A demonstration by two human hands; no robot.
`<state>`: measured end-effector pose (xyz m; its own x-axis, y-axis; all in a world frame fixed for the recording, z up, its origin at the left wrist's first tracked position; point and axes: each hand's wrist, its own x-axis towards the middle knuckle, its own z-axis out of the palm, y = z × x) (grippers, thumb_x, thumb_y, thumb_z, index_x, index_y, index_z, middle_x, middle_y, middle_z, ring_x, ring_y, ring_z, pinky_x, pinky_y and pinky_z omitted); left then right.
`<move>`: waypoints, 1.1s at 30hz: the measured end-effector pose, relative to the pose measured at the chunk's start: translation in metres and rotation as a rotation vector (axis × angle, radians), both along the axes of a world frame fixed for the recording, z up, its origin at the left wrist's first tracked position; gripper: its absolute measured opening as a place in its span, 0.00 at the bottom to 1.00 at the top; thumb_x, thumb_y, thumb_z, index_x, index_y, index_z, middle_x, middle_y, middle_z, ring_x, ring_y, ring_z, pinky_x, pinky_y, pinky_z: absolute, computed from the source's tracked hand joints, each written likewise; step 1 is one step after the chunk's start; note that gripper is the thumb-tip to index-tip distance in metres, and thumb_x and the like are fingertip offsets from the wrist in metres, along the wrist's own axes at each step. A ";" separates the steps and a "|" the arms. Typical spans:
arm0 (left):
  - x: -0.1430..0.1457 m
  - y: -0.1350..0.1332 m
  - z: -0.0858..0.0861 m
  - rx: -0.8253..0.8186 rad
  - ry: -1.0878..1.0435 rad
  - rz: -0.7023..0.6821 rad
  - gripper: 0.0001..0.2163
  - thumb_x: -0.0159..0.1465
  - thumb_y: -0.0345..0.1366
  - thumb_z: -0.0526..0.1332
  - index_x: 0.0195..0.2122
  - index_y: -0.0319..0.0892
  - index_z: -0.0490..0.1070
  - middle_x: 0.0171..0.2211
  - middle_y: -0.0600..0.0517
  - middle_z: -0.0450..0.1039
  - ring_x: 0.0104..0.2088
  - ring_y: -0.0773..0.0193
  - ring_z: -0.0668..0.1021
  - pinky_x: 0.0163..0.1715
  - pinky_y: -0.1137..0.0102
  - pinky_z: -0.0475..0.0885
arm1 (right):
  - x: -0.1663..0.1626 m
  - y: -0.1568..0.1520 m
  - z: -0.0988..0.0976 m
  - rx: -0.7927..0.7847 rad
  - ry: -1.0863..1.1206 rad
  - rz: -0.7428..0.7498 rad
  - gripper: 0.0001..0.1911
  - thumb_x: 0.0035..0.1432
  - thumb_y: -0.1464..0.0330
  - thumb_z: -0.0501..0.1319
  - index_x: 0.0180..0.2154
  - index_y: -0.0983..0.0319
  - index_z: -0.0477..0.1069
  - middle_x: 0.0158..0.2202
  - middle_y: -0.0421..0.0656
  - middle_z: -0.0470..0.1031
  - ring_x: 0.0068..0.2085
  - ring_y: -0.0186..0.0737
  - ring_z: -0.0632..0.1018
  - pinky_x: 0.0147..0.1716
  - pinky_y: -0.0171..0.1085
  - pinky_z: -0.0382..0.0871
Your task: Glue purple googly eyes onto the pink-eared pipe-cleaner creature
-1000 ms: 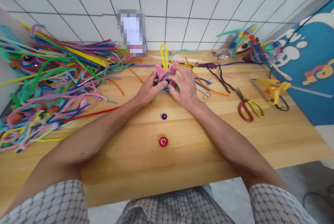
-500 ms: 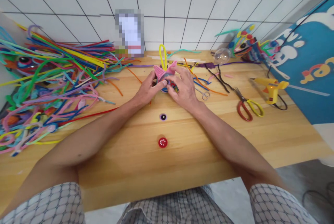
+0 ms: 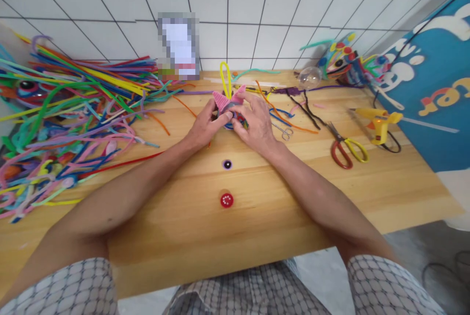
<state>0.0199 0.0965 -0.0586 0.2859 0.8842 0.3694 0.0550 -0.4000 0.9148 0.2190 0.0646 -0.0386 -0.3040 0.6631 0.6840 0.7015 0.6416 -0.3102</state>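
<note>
Between my hands is a small pipe-cleaner ornament [image 3: 222, 101] with two pink ribbed ears and a yellow loop [image 3: 225, 80] standing up from its top. My left hand [image 3: 210, 122] is closed around its left side, thumb pressed on the front. From the right, my right hand [image 3: 255, 118] grips it, fingers on the upper part and thumb near the front. The fingers hide much of the ornament's face. Nearer me on the table lie a round eye piece [image 3: 227, 164], black with a purple rim, and a red disc with white dots [image 3: 226, 200].
Many coloured pipe cleaners [image 3: 91, 109] are heaped at the left. To the right lie scissors [image 3: 345, 146], small metal scissors [image 3: 284, 131] and a yellow glue gun [image 3: 380, 123]. A clear ball [image 3: 309, 78] and a colourful craft figure [image 3: 340, 58] stand at the back. A blurred phone [image 3: 179, 46] leans on the tiled wall.
The whole view has shifted slightly, so everything appears a little further left. Both hands keep their hold on the ornament, with hardly any finger movement.
</note>
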 end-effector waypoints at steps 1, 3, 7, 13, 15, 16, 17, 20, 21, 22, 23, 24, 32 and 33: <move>0.000 0.000 0.000 0.006 0.004 0.007 0.22 0.68 0.57 0.71 0.53 0.47 0.74 0.49 0.48 0.79 0.51 0.51 0.82 0.53 0.57 0.80 | 0.000 0.000 0.000 0.006 -0.001 -0.002 0.12 0.69 0.65 0.63 0.52 0.53 0.79 0.66 0.50 0.77 0.67 0.60 0.76 0.68 0.65 0.71; 0.000 0.000 0.000 0.013 0.014 0.017 0.22 0.67 0.57 0.71 0.52 0.47 0.75 0.49 0.48 0.79 0.50 0.52 0.82 0.51 0.57 0.80 | -0.001 0.000 0.000 0.014 -0.003 -0.006 0.12 0.69 0.65 0.63 0.52 0.54 0.79 0.66 0.51 0.77 0.66 0.59 0.76 0.68 0.64 0.71; 0.001 0.001 -0.002 0.011 0.013 0.019 0.23 0.67 0.57 0.71 0.53 0.47 0.75 0.49 0.48 0.80 0.48 0.53 0.82 0.51 0.57 0.81 | -0.001 -0.001 0.001 -0.022 -0.001 0.003 0.13 0.68 0.66 0.63 0.53 0.54 0.78 0.67 0.51 0.77 0.68 0.59 0.76 0.68 0.64 0.70; 0.001 0.002 -0.003 0.015 0.017 0.019 0.23 0.67 0.58 0.71 0.53 0.47 0.75 0.50 0.47 0.80 0.51 0.51 0.82 0.52 0.56 0.80 | 0.000 0.000 0.001 -0.069 0.002 0.038 0.13 0.69 0.66 0.62 0.53 0.55 0.77 0.69 0.52 0.75 0.69 0.59 0.74 0.70 0.65 0.67; 0.001 0.002 -0.002 0.007 0.008 0.008 0.24 0.67 0.58 0.71 0.54 0.47 0.74 0.51 0.47 0.80 0.51 0.50 0.82 0.53 0.56 0.80 | 0.000 0.000 0.001 -0.055 -0.003 0.038 0.13 0.69 0.66 0.62 0.53 0.56 0.77 0.69 0.53 0.75 0.69 0.59 0.74 0.70 0.65 0.67; 0.001 0.002 -0.002 0.002 0.002 0.000 0.25 0.67 0.58 0.72 0.55 0.47 0.74 0.51 0.47 0.79 0.51 0.50 0.82 0.53 0.56 0.79 | 0.000 0.000 0.001 -0.047 -0.007 0.035 0.12 0.69 0.66 0.62 0.53 0.56 0.77 0.68 0.53 0.75 0.69 0.59 0.74 0.70 0.64 0.68; 0.001 0.002 -0.002 -0.004 -0.004 -0.011 0.26 0.67 0.59 0.72 0.55 0.47 0.74 0.51 0.47 0.79 0.50 0.51 0.82 0.53 0.56 0.79 | 0.000 0.000 0.001 -0.041 -0.011 0.032 0.12 0.69 0.66 0.62 0.53 0.55 0.77 0.68 0.52 0.75 0.68 0.59 0.75 0.70 0.64 0.68; 0.001 0.002 -0.002 -0.017 -0.005 -0.031 0.27 0.67 0.60 0.71 0.56 0.46 0.73 0.50 0.47 0.79 0.48 0.52 0.82 0.51 0.58 0.79 | 0.000 -0.001 0.002 -0.045 -0.031 0.018 0.12 0.70 0.66 0.61 0.53 0.55 0.76 0.69 0.52 0.75 0.69 0.59 0.74 0.70 0.64 0.68; 0.001 0.001 -0.001 -0.016 0.002 -0.031 0.27 0.67 0.61 0.70 0.55 0.46 0.73 0.50 0.47 0.79 0.48 0.52 0.82 0.51 0.58 0.79 | 0.000 -0.002 0.002 -0.049 -0.037 0.015 0.12 0.70 0.65 0.61 0.53 0.55 0.76 0.69 0.52 0.75 0.69 0.60 0.74 0.70 0.64 0.68; 0.001 0.001 -0.001 -0.012 0.010 -0.028 0.27 0.67 0.61 0.70 0.55 0.46 0.72 0.50 0.47 0.79 0.49 0.52 0.82 0.51 0.58 0.79 | 0.000 -0.002 0.002 -0.054 -0.039 0.015 0.12 0.71 0.65 0.61 0.54 0.55 0.76 0.69 0.53 0.74 0.70 0.60 0.74 0.70 0.64 0.68; 0.001 0.001 0.000 -0.007 0.017 -0.023 0.27 0.67 0.62 0.69 0.55 0.45 0.72 0.50 0.47 0.79 0.50 0.52 0.81 0.52 0.58 0.79 | 0.000 -0.002 0.002 -0.060 -0.037 0.016 0.13 0.71 0.65 0.60 0.54 0.56 0.76 0.69 0.53 0.74 0.70 0.60 0.73 0.71 0.64 0.67; 0.000 0.000 0.001 -0.002 0.022 -0.019 0.27 0.67 0.62 0.69 0.55 0.45 0.72 0.51 0.47 0.79 0.51 0.52 0.81 0.53 0.58 0.78 | 0.000 -0.002 0.001 -0.065 -0.031 0.016 0.13 0.72 0.65 0.60 0.55 0.56 0.76 0.69 0.54 0.74 0.70 0.59 0.73 0.71 0.63 0.67; -0.004 -0.006 0.012 0.046 0.004 -0.086 0.29 0.74 0.63 0.60 0.61 0.43 0.73 0.61 0.40 0.78 0.67 0.43 0.75 0.68 0.51 0.71 | 0.000 -0.003 0.004 -0.040 -0.030 -0.005 0.15 0.75 0.56 0.60 0.56 0.54 0.76 0.69 0.51 0.75 0.70 0.58 0.74 0.69 0.64 0.69; -0.005 -0.005 0.012 0.039 0.011 -0.099 0.31 0.72 0.64 0.61 0.61 0.42 0.72 0.61 0.40 0.78 0.66 0.44 0.76 0.66 0.52 0.72 | 0.001 -0.004 0.009 -0.036 -0.012 -0.012 0.16 0.75 0.55 0.60 0.57 0.54 0.76 0.69 0.51 0.75 0.70 0.57 0.74 0.70 0.63 0.69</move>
<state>0.0148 0.0910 -0.0468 0.3757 0.8363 0.3993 0.0229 -0.4391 0.8982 0.2203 0.0601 -0.0293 -0.3036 0.6910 0.6560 0.7131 0.6215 -0.3245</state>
